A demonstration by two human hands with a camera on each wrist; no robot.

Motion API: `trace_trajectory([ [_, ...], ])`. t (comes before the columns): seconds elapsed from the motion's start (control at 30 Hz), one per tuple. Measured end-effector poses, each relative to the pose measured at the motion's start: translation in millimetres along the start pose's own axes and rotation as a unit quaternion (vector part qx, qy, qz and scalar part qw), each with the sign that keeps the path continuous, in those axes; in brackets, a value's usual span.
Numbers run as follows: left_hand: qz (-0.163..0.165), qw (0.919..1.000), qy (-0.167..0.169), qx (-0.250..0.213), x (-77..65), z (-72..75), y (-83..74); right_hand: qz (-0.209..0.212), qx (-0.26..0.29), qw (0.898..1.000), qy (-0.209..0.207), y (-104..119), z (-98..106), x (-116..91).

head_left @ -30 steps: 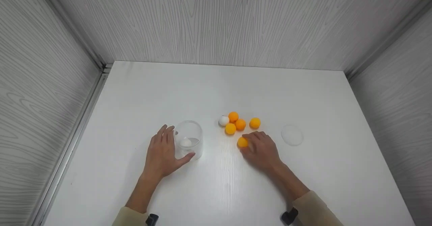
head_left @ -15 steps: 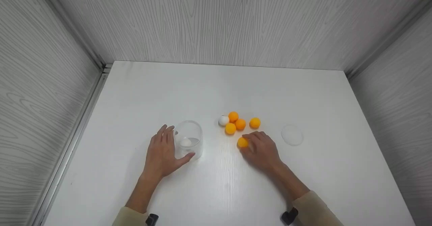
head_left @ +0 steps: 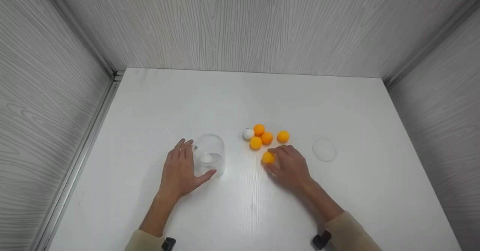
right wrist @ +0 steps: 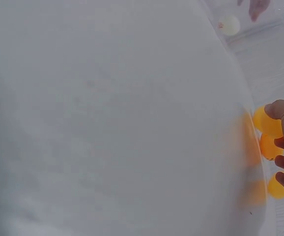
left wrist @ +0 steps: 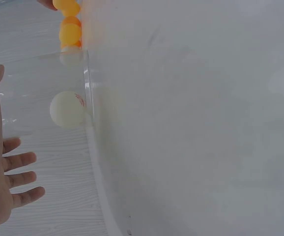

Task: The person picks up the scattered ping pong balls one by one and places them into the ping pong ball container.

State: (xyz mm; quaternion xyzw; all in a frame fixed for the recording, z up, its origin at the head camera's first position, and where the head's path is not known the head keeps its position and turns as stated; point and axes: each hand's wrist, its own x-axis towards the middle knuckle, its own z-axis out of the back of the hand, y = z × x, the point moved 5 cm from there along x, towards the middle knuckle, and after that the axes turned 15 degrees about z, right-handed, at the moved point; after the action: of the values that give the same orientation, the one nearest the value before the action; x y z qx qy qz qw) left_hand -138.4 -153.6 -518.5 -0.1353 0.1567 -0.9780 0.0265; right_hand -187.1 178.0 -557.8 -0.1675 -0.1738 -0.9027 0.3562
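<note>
Fingers (head_left: 279,151) of the right hand (head_left: 290,167), partly curled, pinch a yellow ball (head_left: 267,157) at the desk (head_left: 247,97). Left hand (head_left: 180,172), spread wide, stands beside a clear container (head_left: 221,163) holding one white ball (head_left: 206,158). Step judged pick-up; next move calls for a secure lift.

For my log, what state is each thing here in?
Clear jar: upright, uncovered
Clear round lid: flat, off the jar
White ping-pong ball: inside the jar
Second white ping-pong ball: loose outside
Orange ping-pong ball: pinched by the right hand
Four other orange balls: loose outside the jar
Left hand: beside the jar, fingers straight
</note>
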Motion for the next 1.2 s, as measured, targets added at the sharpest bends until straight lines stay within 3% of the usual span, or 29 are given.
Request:
trace_trajectory([
  [0.17,0.001,1.0,0.0,0.0,0.0,0.1,0.1,0.008,-0.009,1.0,-0.01,2.2,3.1,3.2],
  [0.4,0.005,1.0,0.002,0.003,-0.1,1.3,-0.1,0.027,0.035,0.997,-0.064,4.8,12.5,7.9],
  [0.7,0.006,1.0,0.005,0.002,0.1,1.3,-0.9,0.057,0.063,0.991,-0.101,6.5,22.4,13.4],
  [1.2,0.001,0.9999,0.009,0.005,0.9,1.2,-0.1,0.06,0.082,0.988,-0.119,11.0,35.2,23.9],
])
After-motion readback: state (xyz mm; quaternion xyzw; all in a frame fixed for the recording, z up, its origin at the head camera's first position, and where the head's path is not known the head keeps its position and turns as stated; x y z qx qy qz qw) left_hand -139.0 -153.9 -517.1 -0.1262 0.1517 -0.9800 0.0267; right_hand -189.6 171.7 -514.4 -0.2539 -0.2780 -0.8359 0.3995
